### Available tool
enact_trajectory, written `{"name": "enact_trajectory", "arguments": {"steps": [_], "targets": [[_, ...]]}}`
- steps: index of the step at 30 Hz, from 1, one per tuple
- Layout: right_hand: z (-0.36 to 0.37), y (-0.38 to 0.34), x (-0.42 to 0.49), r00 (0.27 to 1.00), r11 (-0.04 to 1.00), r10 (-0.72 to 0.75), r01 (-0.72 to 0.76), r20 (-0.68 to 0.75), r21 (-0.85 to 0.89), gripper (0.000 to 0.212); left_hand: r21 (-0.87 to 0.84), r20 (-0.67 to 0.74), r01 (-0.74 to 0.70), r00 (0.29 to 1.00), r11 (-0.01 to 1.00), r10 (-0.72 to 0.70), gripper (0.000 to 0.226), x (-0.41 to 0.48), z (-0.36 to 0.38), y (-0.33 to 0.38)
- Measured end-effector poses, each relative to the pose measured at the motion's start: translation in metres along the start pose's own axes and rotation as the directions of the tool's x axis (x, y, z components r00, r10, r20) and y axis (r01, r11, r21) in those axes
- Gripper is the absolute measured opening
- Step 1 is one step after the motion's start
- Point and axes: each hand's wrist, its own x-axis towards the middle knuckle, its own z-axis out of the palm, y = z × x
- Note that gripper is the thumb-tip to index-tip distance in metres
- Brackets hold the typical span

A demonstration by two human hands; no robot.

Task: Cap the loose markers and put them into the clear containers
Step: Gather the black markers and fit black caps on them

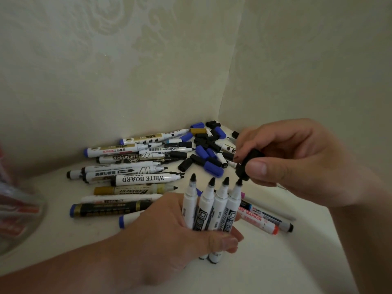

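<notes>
My left hand (pixel 169 225) grips a bundle of several uncapped white markers (pixel 212 206), upright, black tips up. My right hand (pixel 297 164) pinches a black cap (pixel 248 164) between thumb and fingers, its open end just over the tip of the rightmost marker in the bundle. Many more loose markers (pixel 131 164) lie flat in a pile on the white surface behind my left hand. A heap of loose black and blue caps (pixel 205 153) sits in the corner. A clear container (pixel 19 211) shows blurred at the left edge.
Patterned cream walls meet in a corner (pixel 227 102) right behind the caps. A few capped markers (pixel 267 219), one with an orange end, lie to the right of the bundle. The white surface (pixel 265 268) runs on toward the front right.
</notes>
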Motion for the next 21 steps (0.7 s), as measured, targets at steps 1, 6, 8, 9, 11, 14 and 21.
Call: {"name": "enact_trajectory", "arguments": {"steps": [1,6,8,9,11,14,21], "targets": [[0.001,0.0,0.0,1.0,1.0,-0.027,0.027,0.016,-0.006,0.02,0.006,-0.009,0.009,1.0,1.0,-0.009,0.035,0.0,0.0,0.0],[0.003,-0.002,0.0,0.994,0.994,-0.103,0.102,-0.022,-0.048,0.029,0.08,-0.049,0.079,0.996,0.994,-0.075,0.073,0.004,-0.002,-0.01],[0.004,-0.002,-0.001,0.984,0.985,-0.159,0.153,-0.079,-0.078,0.031,0.081,-0.086,0.092,0.993,0.992,-0.085,0.082,0.005,-0.003,-0.014],[0.004,-0.003,-0.001,0.976,0.978,-0.188,0.176,-0.108,-0.111,0.028,0.075,-0.089,0.089,0.993,0.993,-0.082,0.087,0.005,-0.003,-0.014],[0.005,-0.004,-0.001,0.96,0.96,-0.241,0.214,-0.142,-0.18,0.025,0.057,-0.074,0.061,0.996,0.997,-0.057,0.086,0.006,-0.002,-0.015],[0.005,-0.002,-0.002,0.939,0.917,-0.313,0.26,-0.142,-0.304,0.027,0.038,-0.08,0.037,0.996,0.999,-0.034,0.046,0.003,-0.001,-0.009],[0.004,0.003,0.005,0.923,0.921,-0.333,0.274,-0.192,-0.277,0.019,0.051,-0.093,0.009,0.996,0.999,-0.004,0.041,0.0,-0.002,-0.005]]}}
